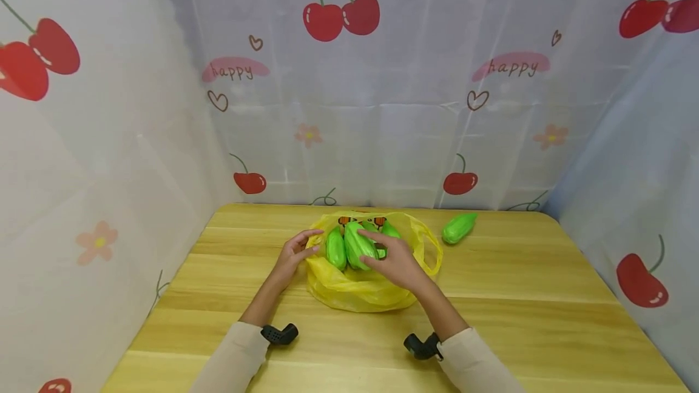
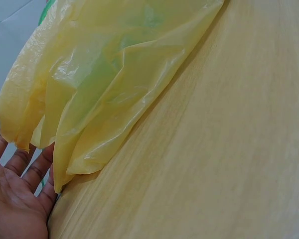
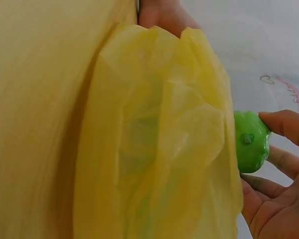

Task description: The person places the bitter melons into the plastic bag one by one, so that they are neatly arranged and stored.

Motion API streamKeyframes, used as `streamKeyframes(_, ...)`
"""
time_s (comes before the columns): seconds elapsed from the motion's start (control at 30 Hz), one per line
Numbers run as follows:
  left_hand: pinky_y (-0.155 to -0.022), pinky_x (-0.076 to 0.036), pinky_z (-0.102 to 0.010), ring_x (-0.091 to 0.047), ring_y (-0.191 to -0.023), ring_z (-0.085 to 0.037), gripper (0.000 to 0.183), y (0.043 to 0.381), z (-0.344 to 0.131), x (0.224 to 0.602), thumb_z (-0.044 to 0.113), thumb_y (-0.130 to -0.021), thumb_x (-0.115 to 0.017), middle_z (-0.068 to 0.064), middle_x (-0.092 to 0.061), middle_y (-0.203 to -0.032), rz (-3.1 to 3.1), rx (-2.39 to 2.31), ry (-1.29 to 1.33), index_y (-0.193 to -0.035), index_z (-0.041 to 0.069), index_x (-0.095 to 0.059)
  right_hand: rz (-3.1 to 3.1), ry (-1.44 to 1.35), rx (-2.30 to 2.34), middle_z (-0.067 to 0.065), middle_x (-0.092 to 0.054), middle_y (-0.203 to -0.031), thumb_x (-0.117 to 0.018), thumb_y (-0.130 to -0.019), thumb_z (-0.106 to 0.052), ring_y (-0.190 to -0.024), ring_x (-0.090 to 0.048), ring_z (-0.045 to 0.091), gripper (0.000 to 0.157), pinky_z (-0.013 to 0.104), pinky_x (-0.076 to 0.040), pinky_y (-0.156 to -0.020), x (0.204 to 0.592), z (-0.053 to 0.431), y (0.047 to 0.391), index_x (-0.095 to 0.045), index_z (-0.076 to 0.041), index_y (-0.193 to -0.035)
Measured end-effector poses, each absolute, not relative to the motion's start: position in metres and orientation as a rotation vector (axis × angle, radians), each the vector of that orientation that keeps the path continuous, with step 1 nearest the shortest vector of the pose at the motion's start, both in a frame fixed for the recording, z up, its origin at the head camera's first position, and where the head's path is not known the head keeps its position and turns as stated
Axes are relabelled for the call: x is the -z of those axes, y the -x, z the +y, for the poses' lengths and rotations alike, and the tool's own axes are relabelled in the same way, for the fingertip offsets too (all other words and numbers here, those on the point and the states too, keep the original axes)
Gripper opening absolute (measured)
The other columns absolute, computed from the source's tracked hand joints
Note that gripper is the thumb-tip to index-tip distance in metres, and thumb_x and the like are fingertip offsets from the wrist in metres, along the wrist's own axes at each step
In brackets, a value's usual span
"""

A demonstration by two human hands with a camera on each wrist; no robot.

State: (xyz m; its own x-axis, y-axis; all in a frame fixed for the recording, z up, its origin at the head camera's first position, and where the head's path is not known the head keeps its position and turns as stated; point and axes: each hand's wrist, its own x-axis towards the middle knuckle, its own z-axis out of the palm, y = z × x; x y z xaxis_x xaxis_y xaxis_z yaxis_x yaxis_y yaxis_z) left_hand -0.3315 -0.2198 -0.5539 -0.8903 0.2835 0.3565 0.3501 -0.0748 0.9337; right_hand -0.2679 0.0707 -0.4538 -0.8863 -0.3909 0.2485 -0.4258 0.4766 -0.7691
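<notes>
A yellow plastic bag (image 1: 360, 297) stands with its mouth open on the wooden table, several ridged green gourds inside it. My right hand (image 1: 397, 261) pinches one ridged green gourd (image 1: 357, 248) between thumb and fingers at the bag's mouth. From the right wrist, that gourd's stubby end (image 3: 249, 142) shows above the bag's edge. At the bag's left side, my left hand (image 1: 293, 258) has its fingers spread loosely against the rim. In the left wrist view, folds of the bag (image 2: 104, 99) partly cover those fingertips. Left of the held gourd, another green gourd (image 1: 335, 248) leans in the bag.
One more green gourd (image 1: 459, 228) lies on the table to the right of the bag, near the back edge. The bag's handle loop (image 1: 437, 253) sticks out on the right. A cherry-print curtain (image 1: 382, 108) hangs behind the wooden table (image 1: 519, 308) and along both sides.
</notes>
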Motion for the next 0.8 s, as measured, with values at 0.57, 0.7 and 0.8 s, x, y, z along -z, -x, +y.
streamKeyframes(0.57, -0.124, -0.013, -0.047, -0.037, -0.145, -0.032, 0.042, 0.332, -0.219, 0.552, 0.003, -0.1, -0.061, -0.027, -0.048, -0.147, -2.101, 2.143, 0.724, -0.139, -0.008, -0.054, -2.666, -0.652, -1.479, 0.014, -0.06, -0.142, -0.078, -0.091, -0.021, -0.116, -0.064, 0.04, 0.053, 0.031, -0.057, -0.067, 0.463, 0.054, 0.274, -0.062, -0.017, -0.141)
streamKeyframes(0.7, -0.124, -0.015, -0.043, -0.036, -0.144, -0.033, 0.042, 0.332, -0.22, 0.552, 0.001, -0.1, -0.06, -0.028, -0.048, -0.147, -2.099, 2.15, 0.732, -0.139, -0.01, -0.053, -2.655, -0.622, -1.492, 0.016, -0.06, -0.141, -0.079, -0.09, -0.02, -0.115, -0.064, 0.042, 0.053, 0.031, -0.054, -0.063, 0.464, 0.049, 0.277, -0.063, -0.015, -0.14)
streamKeyframes(0.8, -0.123, -0.017, -0.037, -0.036, -0.145, -0.032, 0.042, 0.331, -0.221, 0.552, 0.001, -0.1, -0.06, -0.029, -0.047, -0.147, -2.1, 2.158, 0.73, -0.14, -0.01, -0.053, -2.651, -0.594, -1.49, 0.016, -0.059, -0.142, -0.079, -0.09, -0.02, -0.116, -0.064, 0.041, 0.053, 0.03, -0.052, -0.06, 0.465, 0.045, 0.28, -0.063, -0.015, -0.14)
